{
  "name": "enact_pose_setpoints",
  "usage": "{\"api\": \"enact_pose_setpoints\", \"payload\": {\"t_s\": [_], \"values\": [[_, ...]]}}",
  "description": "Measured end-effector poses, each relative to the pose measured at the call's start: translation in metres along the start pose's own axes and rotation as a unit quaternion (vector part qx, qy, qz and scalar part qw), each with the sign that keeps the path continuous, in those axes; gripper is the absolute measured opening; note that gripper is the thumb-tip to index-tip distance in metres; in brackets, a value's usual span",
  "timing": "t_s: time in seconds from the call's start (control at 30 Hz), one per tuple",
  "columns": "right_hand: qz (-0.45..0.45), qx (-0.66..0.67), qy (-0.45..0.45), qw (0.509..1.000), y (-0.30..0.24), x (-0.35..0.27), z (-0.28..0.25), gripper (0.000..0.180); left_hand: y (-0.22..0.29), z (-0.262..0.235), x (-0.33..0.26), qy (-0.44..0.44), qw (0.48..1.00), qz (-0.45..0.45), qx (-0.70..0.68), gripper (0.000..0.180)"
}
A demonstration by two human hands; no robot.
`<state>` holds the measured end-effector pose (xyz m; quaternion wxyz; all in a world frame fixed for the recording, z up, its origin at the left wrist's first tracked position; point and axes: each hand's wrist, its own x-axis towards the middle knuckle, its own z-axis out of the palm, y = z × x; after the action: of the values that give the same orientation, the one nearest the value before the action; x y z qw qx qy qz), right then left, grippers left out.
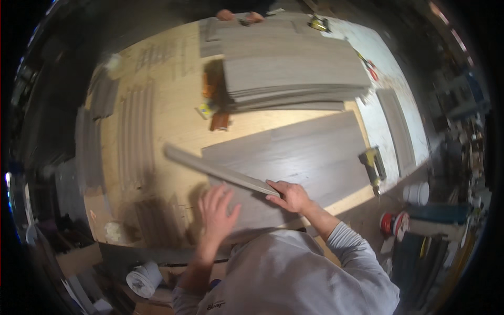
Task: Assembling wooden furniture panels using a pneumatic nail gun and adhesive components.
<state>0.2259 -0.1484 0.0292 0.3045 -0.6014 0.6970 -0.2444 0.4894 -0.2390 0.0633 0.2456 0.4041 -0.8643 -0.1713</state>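
My right hand (pixel 292 196) grips one end of a narrow grey wood strip (pixel 220 172), its thumb lying along the top. From there the strip slants up and left over the table, its far end blurred. Just below the strip, my left hand (pixel 216 206) has its fingers spread and holds nothing. Beneath both hands lies a large flat grey-brown wood panel (pixel 299 152) on the table. A yellow-green and black nail gun (pixel 373 167) rests at the panel's right edge.
Beyond the panel stands a stack of similar panels (pixel 294 58); another person's hands (pixel 239 17) are at its far edge. Bundles of strips (pixel 135 136) lie on the left. An orange-brown object (pixel 219 122) sits by the stack. White buckets (pixel 144 279) stand below the table.
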Motion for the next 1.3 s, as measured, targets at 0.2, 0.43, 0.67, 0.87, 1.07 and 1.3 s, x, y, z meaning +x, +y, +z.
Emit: {"api": "enact_pose_setpoints", "payload": {"t_s": [0.2,0.43,0.67,0.87,1.07,1.3], "values": [[-0.149,-0.204,-0.006,0.967,0.089,-0.042,-0.087,0.056,0.003,0.047,0.056,-0.185,0.967,0.167,0.046,0.064],[-0.019,-0.225,0.279,0.934,0.183,-0.039,-0.143,0.055,0.059,0.114,0.071,-0.214,0.976,0.035,-0.028,0.057],[0.248,-0.012,0.256,0.934,0.264,-0.025,-0.145,0.046,0.077,0.146,0.082,-0.181,0.983,0.028,0.022,0.056],[0.276,0.024,0.238,0.931,0.266,-0.013,-0.155,0.044,0.067,0.157,0.099,-0.204,0.979,0.027,0.009,0.055],[0.305,0.014,0.218,0.927,0.260,-0.008,-0.161,0.043,0.056,0.162,0.107,-0.227,0.974,0.016,0.007,0.056],[0.299,0.031,0.215,0.929,0.265,-0.004,-0.161,0.043,0.043,0.176,0.111,-0.245,0.969,-0.009,0.002,0.054]]}}
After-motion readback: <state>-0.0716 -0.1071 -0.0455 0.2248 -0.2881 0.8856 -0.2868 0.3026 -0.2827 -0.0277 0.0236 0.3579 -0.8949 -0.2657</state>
